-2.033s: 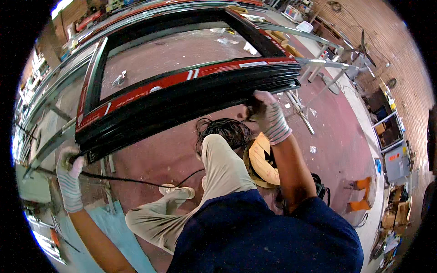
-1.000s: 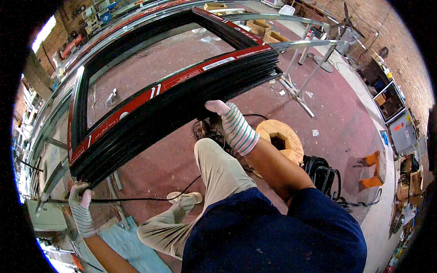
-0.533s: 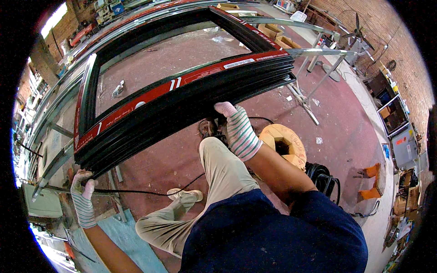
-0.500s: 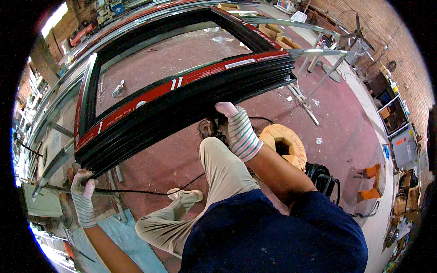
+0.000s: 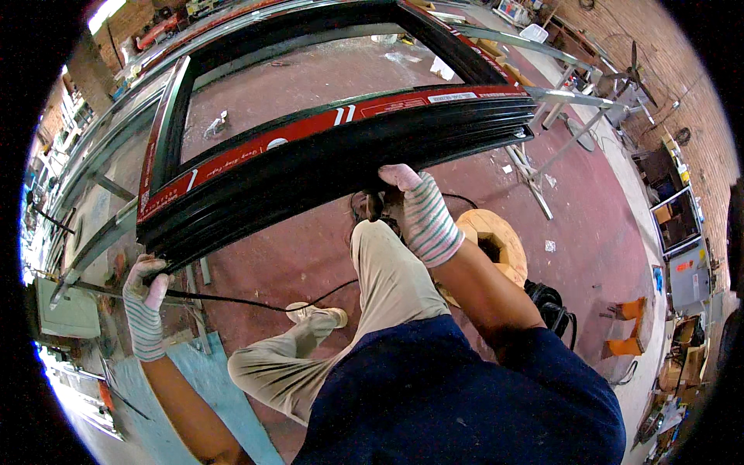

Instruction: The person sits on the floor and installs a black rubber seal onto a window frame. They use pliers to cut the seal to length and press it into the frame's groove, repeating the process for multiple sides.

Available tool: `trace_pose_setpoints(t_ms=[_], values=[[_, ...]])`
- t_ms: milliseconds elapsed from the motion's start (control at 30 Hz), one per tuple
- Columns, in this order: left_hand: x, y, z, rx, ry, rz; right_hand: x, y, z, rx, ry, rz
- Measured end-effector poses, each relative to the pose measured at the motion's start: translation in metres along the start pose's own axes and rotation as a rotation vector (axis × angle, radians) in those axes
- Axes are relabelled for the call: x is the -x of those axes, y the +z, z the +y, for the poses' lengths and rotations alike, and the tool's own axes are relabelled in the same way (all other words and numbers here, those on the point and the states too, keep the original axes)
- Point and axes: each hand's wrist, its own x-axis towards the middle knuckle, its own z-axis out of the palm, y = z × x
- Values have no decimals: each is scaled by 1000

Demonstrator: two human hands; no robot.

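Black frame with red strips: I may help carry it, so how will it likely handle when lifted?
The black frame is probably stiff: its thick sides meet in a closed rectangle. It looks fairly heavy, given its wide span and deep, layered front. Being broad and flat, it seems unlikely to roll.

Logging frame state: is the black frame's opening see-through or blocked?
See-through: the reddish floor shows within the black frame. Whether clear glass fills the opening, cannot tell.
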Motion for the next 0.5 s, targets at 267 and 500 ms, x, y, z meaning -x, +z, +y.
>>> trace_pose_setpoints(t_ms=[267,500], values=[[1,2,12,-193,80,21,-6,10,21,39,-87,-35],[-1,1,7,-119,-26,23,2,-7,-1,-75,-45,-7]])
